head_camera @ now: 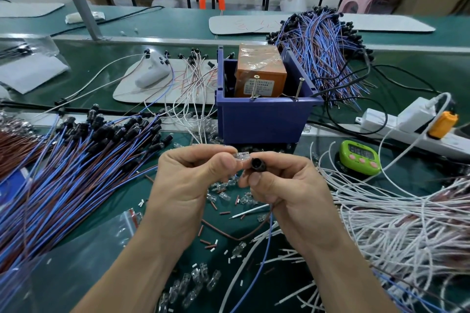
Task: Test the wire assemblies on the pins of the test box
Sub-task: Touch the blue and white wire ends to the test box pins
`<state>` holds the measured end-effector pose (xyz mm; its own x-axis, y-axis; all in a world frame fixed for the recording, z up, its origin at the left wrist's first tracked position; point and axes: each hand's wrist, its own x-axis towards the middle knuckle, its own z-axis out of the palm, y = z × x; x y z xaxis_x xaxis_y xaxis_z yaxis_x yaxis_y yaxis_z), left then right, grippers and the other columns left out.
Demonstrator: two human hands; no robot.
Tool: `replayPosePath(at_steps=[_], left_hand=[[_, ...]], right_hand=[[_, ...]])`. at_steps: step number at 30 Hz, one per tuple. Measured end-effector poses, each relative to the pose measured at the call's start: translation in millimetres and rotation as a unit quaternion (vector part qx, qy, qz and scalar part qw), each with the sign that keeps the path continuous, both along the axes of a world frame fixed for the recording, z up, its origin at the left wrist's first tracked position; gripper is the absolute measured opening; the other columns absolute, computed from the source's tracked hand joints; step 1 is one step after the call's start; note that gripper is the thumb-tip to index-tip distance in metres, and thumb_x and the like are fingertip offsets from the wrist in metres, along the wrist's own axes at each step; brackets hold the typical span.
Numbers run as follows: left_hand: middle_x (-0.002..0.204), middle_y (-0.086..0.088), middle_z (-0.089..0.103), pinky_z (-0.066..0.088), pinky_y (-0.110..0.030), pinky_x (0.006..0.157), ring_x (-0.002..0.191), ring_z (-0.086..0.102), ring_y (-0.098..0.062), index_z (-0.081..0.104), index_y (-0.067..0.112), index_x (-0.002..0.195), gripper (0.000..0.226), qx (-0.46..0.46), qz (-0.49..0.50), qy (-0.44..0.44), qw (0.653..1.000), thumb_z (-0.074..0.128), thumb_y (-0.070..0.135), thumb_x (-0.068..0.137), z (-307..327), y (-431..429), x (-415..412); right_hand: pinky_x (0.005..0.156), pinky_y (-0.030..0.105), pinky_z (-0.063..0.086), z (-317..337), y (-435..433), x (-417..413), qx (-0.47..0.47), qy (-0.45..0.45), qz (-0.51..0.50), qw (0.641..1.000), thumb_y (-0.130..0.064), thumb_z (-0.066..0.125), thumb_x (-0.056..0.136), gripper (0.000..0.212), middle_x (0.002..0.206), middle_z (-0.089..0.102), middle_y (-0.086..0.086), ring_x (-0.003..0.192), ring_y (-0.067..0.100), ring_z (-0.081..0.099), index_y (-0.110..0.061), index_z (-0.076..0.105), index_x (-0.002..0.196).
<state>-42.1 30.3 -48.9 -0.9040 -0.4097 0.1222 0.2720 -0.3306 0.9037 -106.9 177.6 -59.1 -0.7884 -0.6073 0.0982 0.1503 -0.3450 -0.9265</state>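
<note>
Wire assemblies (pixel 76 165) lie heaped on the counter (pixel 412 76) to our left, with more behind the test box (pixel 264 119). The box stands just beyond our hands, its two pins (pixel 254 87) upright at the near rim. Our right hand (pixel 287 185) pinches one assembly's black socket (pixel 257 164), leads (pixel 269 226) trailing below. Our left hand (pixel 188 185) pinches a clear cap (pixel 241 155) at the socket's mouth. We should line them up squarely and seat the cap gently. Then, we judge, the bare lead ends go to the pins.

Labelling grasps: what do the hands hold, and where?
Left hand pinches a clear cap by one end; right hand pinches a wire assembly by its black end.
</note>
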Motion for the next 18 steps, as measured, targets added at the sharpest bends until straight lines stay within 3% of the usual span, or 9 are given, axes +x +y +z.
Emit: replayPosePath(at_steps=[5,8,13,18], left_hand=[[0.068,-0.005,0.077,0.056,-0.021,0.065,0.062,0.072,-0.012,0.084,0.021,0.075,0.043,-0.049,0.017,-0.004,0.999,0.098,0.052,0.047,1,-1,0],[0.070,-0.005,0.077,0.056,-0.018,0.063,0.063,0.073,-0.012,0.084,0.021,0.076,0.021,-0.126,0.013,0.012,0.992,0.096,0.028,0.061,4,-1,3],[0.075,0.003,0.079,0.055,-0.014,0.064,0.066,0.074,-0.007,0.084,0.023,0.084,0.016,-0.256,0.044,0.010,0.966,0.087,0.016,0.070,6,-7,6],[0.078,0.003,0.079,0.056,-0.017,0.067,0.069,0.075,-0.012,0.084,0.024,0.085,0.019,-0.279,0.032,0.011,0.960,0.090,0.020,0.067,3,-11,5]], right_hand=[[0.058,0.022,0.041,0,0,0,0.010,0.008,-0.023,1.000,-0.001,0.072,0.075,0.020,0.074,0.075,0.008,0.066,0.013,0.064,-0.014,0.083,0.087],[0.067,0.019,0.054,2,1,1,0.036,0.052,-0.048,0.997,0.001,0.073,0.075,0.022,0.078,0.077,0.007,0.074,0.015,0.072,-0.014,0.083,0.087],[0.075,0.027,0.060,2,3,1,0.121,0.145,-0.099,0.977,-0.002,0.077,0.078,0.023,0.082,0.079,0.000,0.080,0.016,0.075,-0.020,0.083,0.091],[0.073,0.038,0.063,-1,3,1,0.190,0.213,-0.126,0.950,-0.002,0.080,0.082,0.035,0.082,0.079,-0.010,0.078,0.015,0.076,-0.034,0.081,0.095]])
